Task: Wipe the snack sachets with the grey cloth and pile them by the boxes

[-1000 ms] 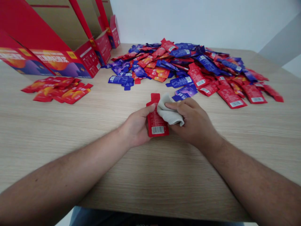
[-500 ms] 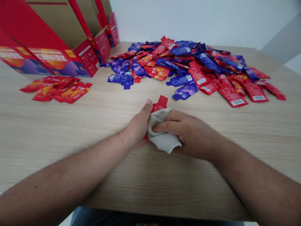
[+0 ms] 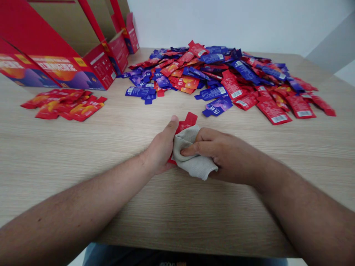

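My left hand (image 3: 161, 147) grips a red sachet (image 3: 188, 120) just above the wooden table (image 3: 83, 147), thumb along its left edge. Only the sachet's top tab shows. My right hand (image 3: 227, 155) presses a grey-white cloth (image 3: 194, 162) over the rest of the sachet, fingers curled round the cloth. Both hands meet at the table's middle, near its front.
A big heap of red and purple sachets (image 3: 235, 79) covers the far right of the table. A small pile of red sachets (image 3: 65, 105) lies at the left. Open red cardboard boxes (image 3: 69, 62) stand at the back left. A white wall rises behind.
The cloth has slid down over the sachet's barcode face and now covers most of it. Both hands have drawn a little nearer to me.
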{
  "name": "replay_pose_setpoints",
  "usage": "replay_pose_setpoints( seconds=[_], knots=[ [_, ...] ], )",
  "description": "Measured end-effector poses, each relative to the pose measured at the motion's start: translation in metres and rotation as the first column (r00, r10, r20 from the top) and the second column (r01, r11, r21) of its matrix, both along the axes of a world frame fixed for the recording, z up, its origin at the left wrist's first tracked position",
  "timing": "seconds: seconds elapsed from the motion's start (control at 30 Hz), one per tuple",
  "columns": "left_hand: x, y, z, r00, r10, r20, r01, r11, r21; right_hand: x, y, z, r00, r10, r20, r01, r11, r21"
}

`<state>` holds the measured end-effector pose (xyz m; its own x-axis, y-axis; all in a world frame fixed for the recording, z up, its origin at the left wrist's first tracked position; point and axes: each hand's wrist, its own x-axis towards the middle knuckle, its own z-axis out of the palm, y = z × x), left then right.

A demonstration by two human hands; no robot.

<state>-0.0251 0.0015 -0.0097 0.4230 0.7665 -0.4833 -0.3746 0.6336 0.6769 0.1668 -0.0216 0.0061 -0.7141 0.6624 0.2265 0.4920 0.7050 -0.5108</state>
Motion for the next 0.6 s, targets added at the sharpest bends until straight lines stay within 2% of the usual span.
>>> replay_pose_setpoints(
  seconds=[0.07, 0.17, 0.23, 0.3, 0.4, 0.5, 0.57, 0.6],
  knots=[
    [-0.004, 0.001, 0.0, 0.999, -0.038, 0.003, 0.038, 0.999, 0.024, 0.012, 0.011, -0.002, 0.996, -0.092, 0.013, 0.091, 0.993, 0.075],
    [-0.01, 0.002, 0.0, 0.992, -0.122, -0.004, 0.122, 0.991, 0.047, 0.022, 0.029, -0.015, 0.928, -0.368, -0.065, 0.371, 0.89, 0.264],
    [-0.011, 0.002, 0.0, 0.99, -0.139, -0.002, 0.139, 0.989, 0.052, 0.018, 0.032, -0.023, 0.901, -0.418, -0.121, 0.434, 0.852, 0.292],
    [-0.009, 0.002, 0.0, 0.995, -0.104, -0.015, 0.104, 0.994, 0.038, 0.008, 0.025, -0.025, 0.918, -0.371, -0.143, 0.397, 0.879, 0.264],
    [-0.003, 0.001, 0.001, 0.999, -0.023, -0.038, 0.023, 1.0, 0.004, -0.006, 0.006, -0.015, 0.987, -0.133, -0.093, 0.143, 0.983, 0.118],
    [0.001, -0.001, 0.002, 0.999, -0.014, -0.048, 0.014, 1.0, 0.0, -0.005, -0.002, 0.0, 0.999, 0.035, -0.039, -0.037, 0.998, -0.043],
    [0.0, -0.001, 0.002, 0.999, -0.02, -0.046, 0.021, 0.999, 0.03, 0.004, 0.003, 0.003, 1.0, 0.027, -0.001, -0.027, 0.998, -0.052],
    [-0.001, 0.0, 0.002, 0.998, -0.031, -0.047, 0.033, 0.998, 0.045, 0.01, 0.008, 0.002, 1.0, -0.02, 0.014, 0.021, 1.0, -0.021]
  ],
)
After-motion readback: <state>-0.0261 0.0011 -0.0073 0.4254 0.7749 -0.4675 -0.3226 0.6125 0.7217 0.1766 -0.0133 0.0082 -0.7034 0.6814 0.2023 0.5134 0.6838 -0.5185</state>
